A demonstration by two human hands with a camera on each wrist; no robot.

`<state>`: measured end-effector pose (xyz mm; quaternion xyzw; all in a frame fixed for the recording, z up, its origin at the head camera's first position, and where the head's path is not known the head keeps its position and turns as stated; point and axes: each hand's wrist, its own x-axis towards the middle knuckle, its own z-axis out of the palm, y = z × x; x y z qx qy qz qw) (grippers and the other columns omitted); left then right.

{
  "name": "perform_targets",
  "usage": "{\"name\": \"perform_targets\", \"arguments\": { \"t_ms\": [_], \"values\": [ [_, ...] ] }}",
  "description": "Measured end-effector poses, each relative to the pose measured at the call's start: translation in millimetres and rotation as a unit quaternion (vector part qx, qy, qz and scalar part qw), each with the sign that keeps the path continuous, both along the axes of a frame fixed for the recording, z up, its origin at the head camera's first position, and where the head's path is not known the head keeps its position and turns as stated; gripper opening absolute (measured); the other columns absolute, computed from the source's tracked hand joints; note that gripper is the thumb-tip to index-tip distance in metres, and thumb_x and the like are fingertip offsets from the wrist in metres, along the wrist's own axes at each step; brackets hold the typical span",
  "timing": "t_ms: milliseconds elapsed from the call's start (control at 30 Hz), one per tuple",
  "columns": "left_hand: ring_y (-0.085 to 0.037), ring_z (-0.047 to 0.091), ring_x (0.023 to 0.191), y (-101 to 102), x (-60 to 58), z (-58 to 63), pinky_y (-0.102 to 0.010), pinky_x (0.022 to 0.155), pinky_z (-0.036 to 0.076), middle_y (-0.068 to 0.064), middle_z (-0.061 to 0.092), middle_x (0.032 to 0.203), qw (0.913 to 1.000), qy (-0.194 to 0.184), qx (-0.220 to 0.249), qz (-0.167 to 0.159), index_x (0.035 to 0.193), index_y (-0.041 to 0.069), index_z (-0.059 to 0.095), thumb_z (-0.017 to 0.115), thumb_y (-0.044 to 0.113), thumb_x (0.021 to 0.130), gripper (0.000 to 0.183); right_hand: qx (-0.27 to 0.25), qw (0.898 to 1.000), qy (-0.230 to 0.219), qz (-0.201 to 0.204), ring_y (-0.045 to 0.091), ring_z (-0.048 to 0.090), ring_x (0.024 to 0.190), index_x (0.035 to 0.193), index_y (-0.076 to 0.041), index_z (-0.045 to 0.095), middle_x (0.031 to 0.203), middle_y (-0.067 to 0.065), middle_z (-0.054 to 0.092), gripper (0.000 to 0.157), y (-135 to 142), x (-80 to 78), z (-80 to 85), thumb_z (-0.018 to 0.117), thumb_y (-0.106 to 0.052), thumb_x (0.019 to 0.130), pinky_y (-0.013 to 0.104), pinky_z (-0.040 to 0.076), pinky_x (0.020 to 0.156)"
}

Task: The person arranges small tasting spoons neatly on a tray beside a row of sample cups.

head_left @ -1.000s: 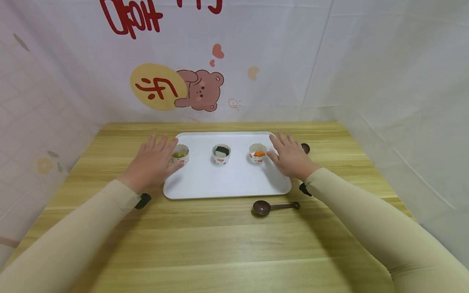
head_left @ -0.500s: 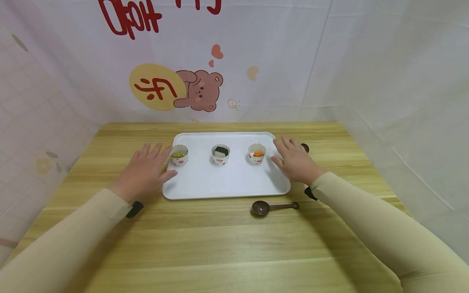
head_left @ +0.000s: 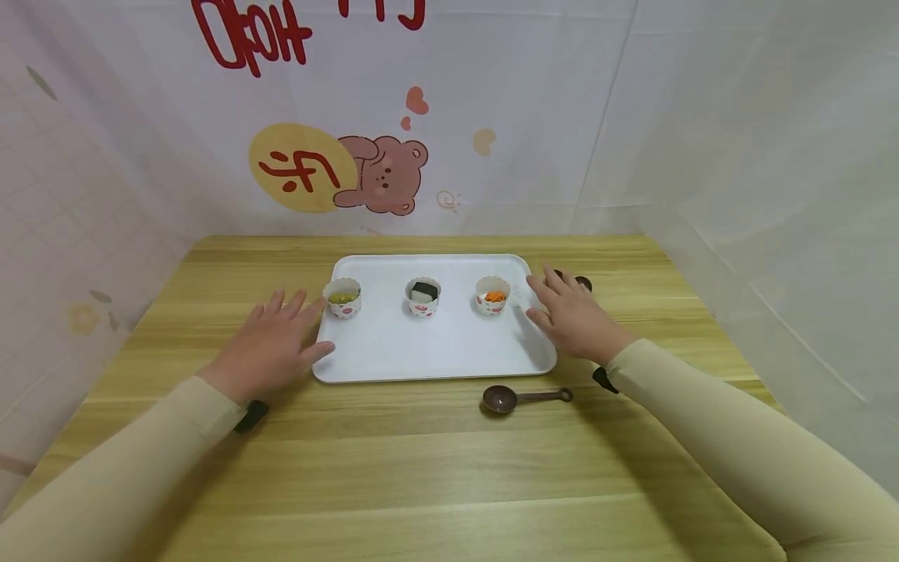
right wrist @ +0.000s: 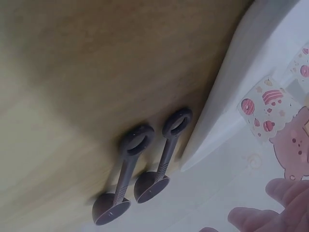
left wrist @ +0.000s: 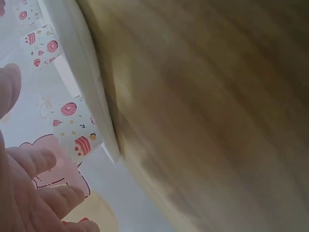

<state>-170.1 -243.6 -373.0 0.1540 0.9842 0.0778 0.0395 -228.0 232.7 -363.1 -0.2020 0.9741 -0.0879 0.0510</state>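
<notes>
A white tray [head_left: 421,351] lies on the table with three printed paper cups in a row. The left cup [head_left: 344,310] holds something yellow-green, the middle cup [head_left: 423,309] a dark and white piece, the right cup [head_left: 490,307] something orange. My left hand [head_left: 270,343], fingers spread, hovers at the tray's left edge with nothing in it. At the opposite edge my right hand [head_left: 579,321] is likewise spread and holds nothing. Beyond it, two brown measuring spoons [right wrist: 126,179] lie side by side; the right wrist view shows their ring-ended handles.
Another brown measuring spoon [head_left: 500,400] lies in front of the tray, handle to the right. The wooden table [head_left: 393,484] ends at a white printed cloth [head_left: 534,101] behind, and more cloth hangs on both sides.
Both hands have drawn outward and back toward me, the left one off the left cup and the right one away from the right cup. Tray, cups and front spoon stay put.
</notes>
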Motion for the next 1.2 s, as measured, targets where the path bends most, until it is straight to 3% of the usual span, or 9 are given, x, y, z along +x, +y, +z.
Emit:
{"name": "perform_targets", "arguments": {
  "t_ms": [367, 767, 1000, 1200],
  "values": [
    [-0.063, 0.02, 0.154, -5.1, 7.6, -6.0, -0.079, 0.121, 0.017, -0.033, 0.031, 0.167, 0.9999, -0.011, 0.003, -0.011, 0.165, 0.008, 0.035, 0.055, 0.056, 0.106, 0.079, 0.019, 0.999, 0.017, 0.034, 0.057, 0.023, 0.156, 0.165, -0.006, 0.033, 0.17, 0.034, 0.023, 0.062, 9.1, 14.7, -8.1, 0.05, -0.034, 0.112, 0.073, 0.022, 0.124],
    [-0.064, 0.025, 0.151, -3.2, 9.5, -6.6, -0.078, 0.121, 0.02, -0.031, 0.036, 0.165, 0.999, -0.037, -0.011, -0.022, 0.163, 0.004, 0.037, 0.055, 0.054, 0.106, 0.078, -0.029, 0.997, 0.015, 0.064, 0.055, 0.033, 0.153, 0.157, -0.009, 0.05, 0.166, 0.033, 0.032, 0.052, 15.9, 28.3, -13.6, 0.057, -0.028, 0.11, 0.068, 0.03, 0.123],
    [-0.064, 0.032, 0.148, -5.2, 10.3, -9.8, -0.077, 0.119, 0.026, -0.032, 0.04, 0.162, 0.9984, -0.039, -0.016, -0.037, 0.162, 0.002, 0.039, 0.055, 0.057, 0.106, 0.079, -0.034, 0.996, 0.001, 0.082, 0.051, 0.051, 0.142, 0.152, -0.01, 0.058, 0.16, 0.03, 0.046, 0.048, 18.0, 35.4, -13.1, 0.061, -0.028, 0.108, 0.064, 0.045, 0.114],
    [-0.064, 0.035, 0.147, -7.0, 8.9, -12.4, -0.077, 0.118, 0.029, -0.033, 0.041, 0.161, 0.998, -0.042, -0.015, -0.044, 0.162, 0.002, 0.039, 0.053, 0.06, 0.105, 0.082, -0.03, 0.993, 0.014, 0.11, 0.044, 0.065, 0.13, 0.144, -0.012, 0.066, 0.147, 0.024, 0.062, 0.043, 18.2, 42.2, -12.6, 0.067, -0.028, 0.105, 0.059, 0.054, 0.105]
  ]
}}
